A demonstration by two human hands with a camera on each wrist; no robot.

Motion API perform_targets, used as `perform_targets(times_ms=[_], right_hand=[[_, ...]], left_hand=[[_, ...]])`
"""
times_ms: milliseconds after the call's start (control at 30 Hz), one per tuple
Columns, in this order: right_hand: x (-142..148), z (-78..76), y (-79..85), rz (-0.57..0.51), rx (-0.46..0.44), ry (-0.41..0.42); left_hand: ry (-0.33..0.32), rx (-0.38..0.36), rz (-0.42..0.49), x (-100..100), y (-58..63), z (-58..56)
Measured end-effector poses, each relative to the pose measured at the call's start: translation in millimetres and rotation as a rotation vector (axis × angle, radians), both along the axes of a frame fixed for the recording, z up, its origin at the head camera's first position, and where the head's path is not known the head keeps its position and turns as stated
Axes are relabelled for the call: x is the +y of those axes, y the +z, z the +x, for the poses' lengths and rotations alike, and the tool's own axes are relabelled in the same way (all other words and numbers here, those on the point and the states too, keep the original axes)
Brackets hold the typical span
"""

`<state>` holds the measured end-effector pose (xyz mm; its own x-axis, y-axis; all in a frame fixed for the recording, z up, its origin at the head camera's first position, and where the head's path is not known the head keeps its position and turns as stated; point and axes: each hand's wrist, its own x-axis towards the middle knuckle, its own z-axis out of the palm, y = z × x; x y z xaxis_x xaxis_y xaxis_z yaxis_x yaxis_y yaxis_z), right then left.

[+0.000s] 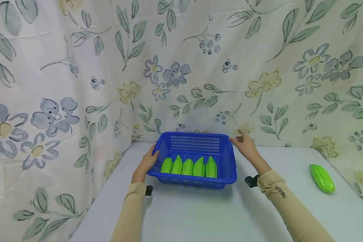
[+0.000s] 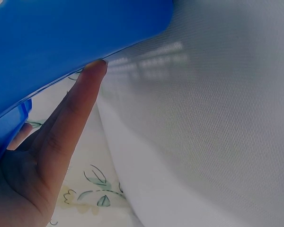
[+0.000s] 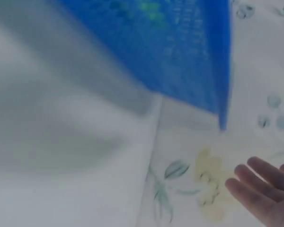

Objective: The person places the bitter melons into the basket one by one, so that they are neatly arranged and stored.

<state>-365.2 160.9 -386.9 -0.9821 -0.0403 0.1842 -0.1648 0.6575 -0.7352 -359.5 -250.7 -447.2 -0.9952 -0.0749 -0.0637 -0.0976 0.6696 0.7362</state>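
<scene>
A blue plastic basket (image 1: 196,182) with slotted walls is at the far middle of the table; its front edge looks slightly raised. Several bright green ridged gourds (image 1: 188,167) lie side by side in it. My left hand (image 1: 147,162) grips the basket's left rim; in the left wrist view, that hand's thumb (image 2: 71,113) lies against the blue edge. Beside the back right corner is my right hand (image 1: 246,145), fingers extended. The right wrist view shows those fingers (image 3: 262,184) spread and apart from the basket, with the thumb out of sight.
Another green gourd (image 1: 322,178) lies alone on the right of the white table (image 1: 193,218). Floral cloth (image 1: 199,67) hangs behind the table and along its left side. Dark wrist devices (image 1: 251,181) sit under both sleeves.
</scene>
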Motion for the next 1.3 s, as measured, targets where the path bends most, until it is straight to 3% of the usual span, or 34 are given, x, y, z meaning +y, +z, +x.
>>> perform_targets(times_ms=[267, 767, 1067, 1300], right_hand=[[52.2, -0.2, -16.5, 0.099, -0.024, -0.103], [141.7, 17.3, -47.3, 0.272, -0.131, -0.319], [185.4, 24.6, -61.6, 0.356, -0.05, -0.472], [215.5, 39.1, -63.8, 0.365, -0.155, -0.521]], left_hand=[[-0.009, 0.025, -0.004, -1.8, 0.1, -0.1], [-0.008, 0.018, 0.003, -2.2, -0.1, -0.3], [-0.008, 0.01, -0.005, -1.4, 0.6, -0.4], [-0.002, 0.016, -0.005, -1.7, 0.3, -1.0]])
